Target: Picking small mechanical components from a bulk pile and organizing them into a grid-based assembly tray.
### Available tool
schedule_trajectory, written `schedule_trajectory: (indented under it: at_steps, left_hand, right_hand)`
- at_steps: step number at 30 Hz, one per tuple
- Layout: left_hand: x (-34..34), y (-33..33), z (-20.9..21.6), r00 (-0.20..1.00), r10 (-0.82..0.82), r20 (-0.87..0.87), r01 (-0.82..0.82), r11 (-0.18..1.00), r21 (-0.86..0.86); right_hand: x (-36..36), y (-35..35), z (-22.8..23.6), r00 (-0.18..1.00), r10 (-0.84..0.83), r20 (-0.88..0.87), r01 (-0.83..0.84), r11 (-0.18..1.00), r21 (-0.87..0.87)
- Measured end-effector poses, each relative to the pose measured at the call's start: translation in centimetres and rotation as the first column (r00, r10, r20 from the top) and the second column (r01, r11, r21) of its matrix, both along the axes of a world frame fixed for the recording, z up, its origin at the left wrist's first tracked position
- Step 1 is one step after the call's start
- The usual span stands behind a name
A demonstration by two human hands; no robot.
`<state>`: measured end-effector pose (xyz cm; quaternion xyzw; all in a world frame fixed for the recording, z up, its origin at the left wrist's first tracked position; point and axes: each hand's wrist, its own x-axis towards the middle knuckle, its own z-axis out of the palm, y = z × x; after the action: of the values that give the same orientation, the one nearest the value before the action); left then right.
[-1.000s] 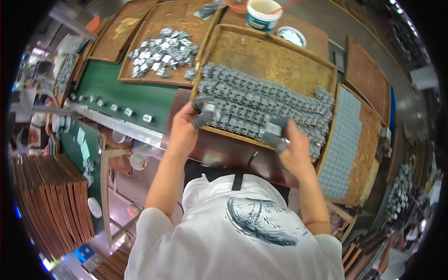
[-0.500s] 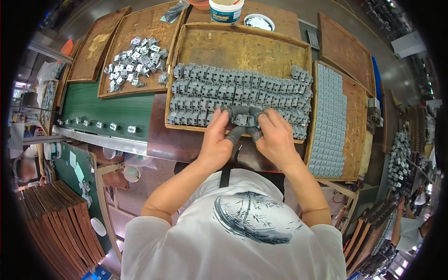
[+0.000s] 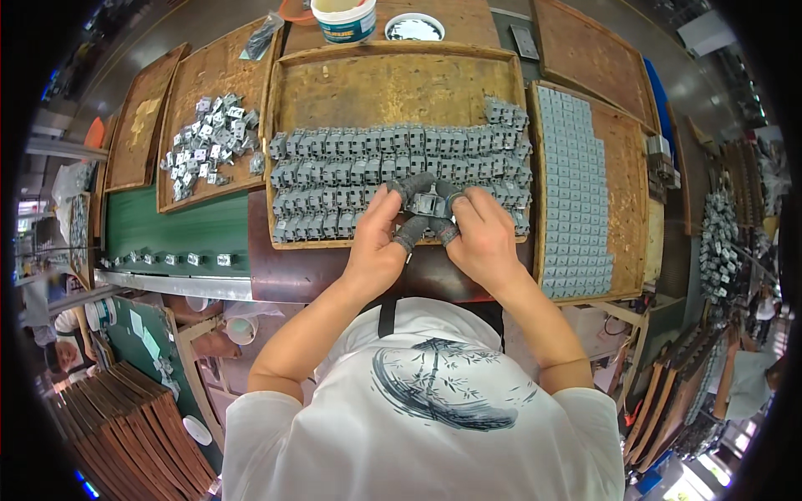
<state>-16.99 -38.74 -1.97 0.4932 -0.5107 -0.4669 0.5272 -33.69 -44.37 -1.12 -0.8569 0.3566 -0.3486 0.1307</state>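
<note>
Dark grey coverings wrap the thumbs and fingertips of both my hands. My left hand [image 3: 380, 238] and my right hand [image 3: 484, 238] pinch a small boxy grey component [image 3: 428, 204] between them, just over the near edge of a wooden tray [image 3: 393, 52]. Rows of similar grey components [image 3: 334, 171] fill the tray's near part, standing side by side. A short thin piece [image 3: 408, 258] shows under my left thumb; its kind is too small to tell.
Left of the tray, a second wooden tray [image 3: 188, 79] bears a loose heap of grey parts [image 3: 213, 138]. Several parts line the green belt [image 3: 175, 230]. At right stands a tray [image 3: 631, 192] with tight rows of flat grey pieces [image 3: 572, 200]. Behind are a white bucket [image 3: 344, 21] and a round dish [image 3: 414, 28].
The whole view has shifted, with the trays now lower and farther left. Between my fingers the component appears turned, showing another face. Both hands keep their grip.
</note>
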Motion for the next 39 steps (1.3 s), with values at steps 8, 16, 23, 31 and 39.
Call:
schedule_trajectory:
  at_steps: [8,16,23,31,39]
  left_hand:
    - [-1.5,-1.8,-0.5,0.815,0.199,0.545,-0.046,0.959,-0.281]
    - [-2.4,-3.5,1.8,0.922,-0.016,0.388,0.155,0.931,-0.330]
    - [-3.1,-6.2,1.5,0.821,-0.118,0.558,0.335,0.891,-0.306]
    - [-0.4,-21.2,-4.6,0.791,-0.013,0.612,0.088,0.992,-0.092]
    - [-1.0,-25.1,-6.1,0.794,-0.423,0.438,0.301,0.898,0.321]
  right_hand:
    - [-1.1,0.0,2.5,0.999,0.010,-0.035,0.001,0.957,0.289]
    - [-3.1,-2.7,2.2,0.970,0.114,0.213,-0.234,0.660,0.714]
    - [-5.8,-4.9,1.8,0.983,0.157,0.094,-0.173,0.628,0.759]
    - [-20.5,-19.3,-5.0,0.569,-0.766,0.300,0.419,0.584,0.695]
    - [-28.5,-27.7,-13.3,0.602,-0.695,-0.393,0.793,0.463,0.395]
